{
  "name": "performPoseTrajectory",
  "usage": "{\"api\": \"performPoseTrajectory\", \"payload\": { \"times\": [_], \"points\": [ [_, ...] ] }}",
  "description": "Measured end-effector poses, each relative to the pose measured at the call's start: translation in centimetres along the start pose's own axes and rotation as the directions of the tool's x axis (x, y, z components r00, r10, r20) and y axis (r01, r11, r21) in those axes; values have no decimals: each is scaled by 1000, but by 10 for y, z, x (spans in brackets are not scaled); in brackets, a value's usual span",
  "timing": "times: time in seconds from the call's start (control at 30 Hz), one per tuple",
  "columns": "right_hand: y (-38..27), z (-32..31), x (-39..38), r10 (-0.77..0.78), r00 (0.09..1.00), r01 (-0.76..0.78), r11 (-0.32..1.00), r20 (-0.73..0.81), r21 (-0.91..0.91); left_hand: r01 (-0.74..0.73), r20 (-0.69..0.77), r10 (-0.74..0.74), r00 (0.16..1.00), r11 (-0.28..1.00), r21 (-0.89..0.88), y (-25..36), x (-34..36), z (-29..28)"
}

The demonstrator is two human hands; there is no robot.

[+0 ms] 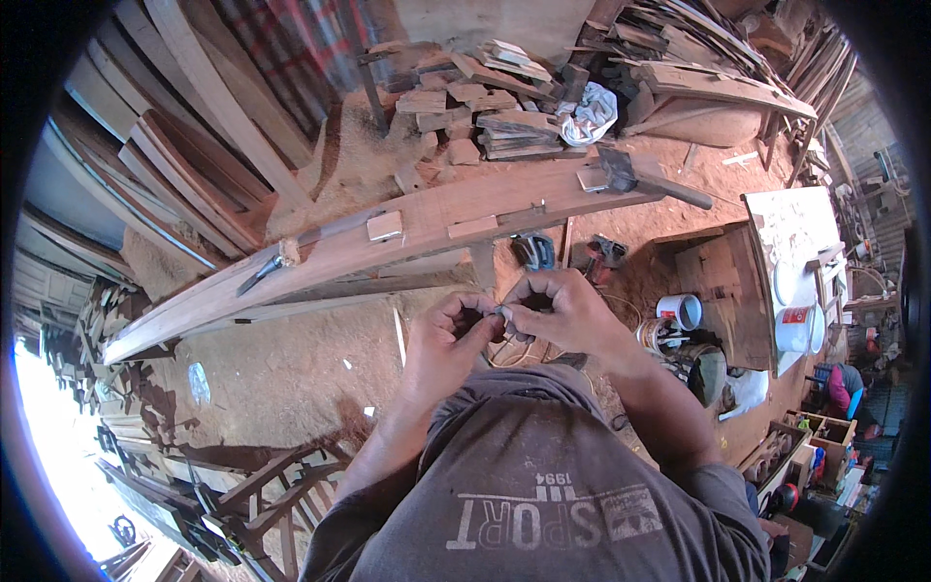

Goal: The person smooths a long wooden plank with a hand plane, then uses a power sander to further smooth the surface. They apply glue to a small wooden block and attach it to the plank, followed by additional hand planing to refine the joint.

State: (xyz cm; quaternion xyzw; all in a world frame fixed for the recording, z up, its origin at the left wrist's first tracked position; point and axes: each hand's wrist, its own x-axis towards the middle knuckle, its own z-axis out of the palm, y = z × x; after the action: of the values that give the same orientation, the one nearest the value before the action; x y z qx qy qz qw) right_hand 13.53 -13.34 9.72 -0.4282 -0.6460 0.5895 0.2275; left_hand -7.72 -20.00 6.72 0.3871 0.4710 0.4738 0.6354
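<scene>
In front of my chest both hands meet fingertip to fingertip. My left hand (444,341) is closed in a pinch, and so is my right hand (561,312). Whatever lies between the fingertips is too small to make out. Beyond the hands runs a long wooden beam (339,250). On it lie a small wood block (384,226), a thin flat wood piece (472,227) and, toward the right end, a hammer-like tool with a dark head (617,171). A dark-handled tool (260,274) rests on the beam's left part.
Blue (534,251) and red (605,254) power tools sit on the dusty floor past my hands. To the right stand white buckets (798,330) and a large wooden box (722,291). Scrap wood (524,131) is piled at the back. A person (842,390) is at far right.
</scene>
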Motion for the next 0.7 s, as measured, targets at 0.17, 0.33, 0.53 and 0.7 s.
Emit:
{"api": "performPoseTrajectory", "payload": {
  "times": [0.17, 0.33, 0.53, 0.7],
  "points": [
    [-5, -4, 3, 75, 992, -92, 981, 101, 171, 16, 53, -19, 998, 998, 63, 12, -1, -3],
    [0, 1, 5, 12, 994, -24, 994, 113, 107, 23, 121, -27, 992, 999, 37, 9, -1, -10],
    [2, 17, -1, -36, 999, 35, 996, 3, 76, -48, 49, 40, 998, 985, 168, 0, -6, -8],
    [6, 24, -4, -59, 997, 56, 996, -55, -67, -59, -27, 76, 997, 913, 404, 13, -16, 3]
  ]
}}
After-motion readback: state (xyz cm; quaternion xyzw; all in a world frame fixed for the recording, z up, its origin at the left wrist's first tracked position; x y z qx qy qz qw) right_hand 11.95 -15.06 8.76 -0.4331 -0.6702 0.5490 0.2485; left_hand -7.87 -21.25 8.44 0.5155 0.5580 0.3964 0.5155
